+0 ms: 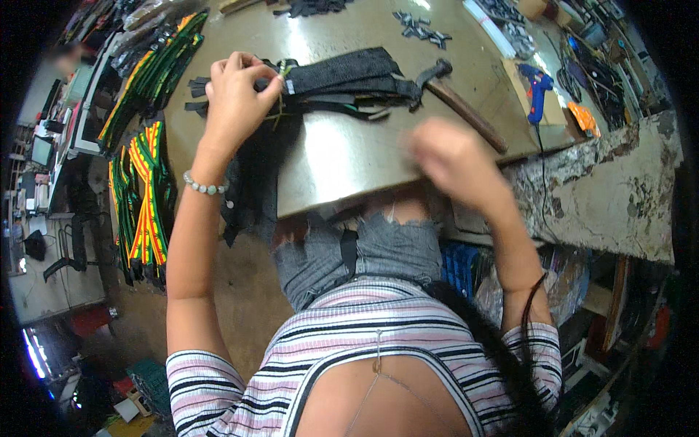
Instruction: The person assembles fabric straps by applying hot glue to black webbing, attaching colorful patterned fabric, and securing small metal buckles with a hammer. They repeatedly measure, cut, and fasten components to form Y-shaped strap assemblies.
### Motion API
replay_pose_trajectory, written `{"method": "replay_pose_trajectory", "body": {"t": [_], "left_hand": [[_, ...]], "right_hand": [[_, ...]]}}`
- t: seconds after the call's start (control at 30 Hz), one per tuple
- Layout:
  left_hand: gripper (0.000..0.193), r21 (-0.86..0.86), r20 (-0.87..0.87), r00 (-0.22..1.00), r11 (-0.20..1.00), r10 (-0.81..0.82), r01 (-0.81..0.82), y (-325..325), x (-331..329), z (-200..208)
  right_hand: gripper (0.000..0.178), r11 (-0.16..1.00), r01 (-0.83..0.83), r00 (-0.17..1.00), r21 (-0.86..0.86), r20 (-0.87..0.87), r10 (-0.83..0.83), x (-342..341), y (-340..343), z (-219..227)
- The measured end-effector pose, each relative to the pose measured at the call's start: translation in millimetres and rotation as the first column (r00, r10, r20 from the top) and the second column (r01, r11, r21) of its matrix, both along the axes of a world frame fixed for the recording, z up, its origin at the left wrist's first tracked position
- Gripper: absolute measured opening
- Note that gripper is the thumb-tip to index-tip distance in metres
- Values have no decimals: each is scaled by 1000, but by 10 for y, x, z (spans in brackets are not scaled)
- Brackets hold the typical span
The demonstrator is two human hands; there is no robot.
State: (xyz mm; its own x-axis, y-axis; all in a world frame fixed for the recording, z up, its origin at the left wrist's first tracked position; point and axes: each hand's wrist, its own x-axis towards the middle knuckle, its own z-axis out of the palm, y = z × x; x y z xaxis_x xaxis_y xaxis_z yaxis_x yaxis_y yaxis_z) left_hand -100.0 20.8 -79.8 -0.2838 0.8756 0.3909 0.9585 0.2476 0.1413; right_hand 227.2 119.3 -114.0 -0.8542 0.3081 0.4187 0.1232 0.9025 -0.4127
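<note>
A bundle of black webbing straps [349, 73] lies across the table, with a thin yellow-green string [283, 95] round it near its left part. My left hand [239, 91] is over the bundle's left end, thumb and forefinger pinched together at the string. My right hand [455, 160] is in the air above the table's near edge, apart from the straps. It is smeared by motion, so its fingers do not show clearly. A hammer [466, 113] with a wooden handle lies just beyond it, its head against the bundle's right end.
Yellow, green and red striped straps [148, 197] hang at the left, with more [153, 80] piled beyond. A blue glue gun [537, 91] with a cord lies at the right. Small dark pieces [422, 30] are scattered at the back. A worn ledge [597, 189] adjoins the table [320, 171].
</note>
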Motion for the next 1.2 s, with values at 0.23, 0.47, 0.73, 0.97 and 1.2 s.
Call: {"method": "replay_pose_trajectory", "body": {"t": [0.23, 0.47, 0.73, 0.97, 1.2], "left_hand": [[29, -40, 271, 961, 997, -58, 72, -6, -243, -93], [28, 97, 587, 797, 990, -141, 103, -45, -303, -113], [20, 26, 362, 929, 997, -78, 73, -90, -48, -5], [16, 94, 25, 1000, 996, 1, -3, -214, 259, 149], [19, 98, 201, 978, 992, 58, -79, -271, 302, 85]], "right_hand": [[97, 928, 77, 996, 363, -58, -60, -1152, 721, 134], [83, 964, 40, 978, 262, 189, -92, -2005, 260, -117], [84, 959, 235, 913, 161, 302, -275, -1938, -244, -2], [40, 637, -305, 942, -708, -125, 312, -1799, 513, 169], [23, 713, -352, 932, -607, -297, 207, -1878, 368, -24]]}}
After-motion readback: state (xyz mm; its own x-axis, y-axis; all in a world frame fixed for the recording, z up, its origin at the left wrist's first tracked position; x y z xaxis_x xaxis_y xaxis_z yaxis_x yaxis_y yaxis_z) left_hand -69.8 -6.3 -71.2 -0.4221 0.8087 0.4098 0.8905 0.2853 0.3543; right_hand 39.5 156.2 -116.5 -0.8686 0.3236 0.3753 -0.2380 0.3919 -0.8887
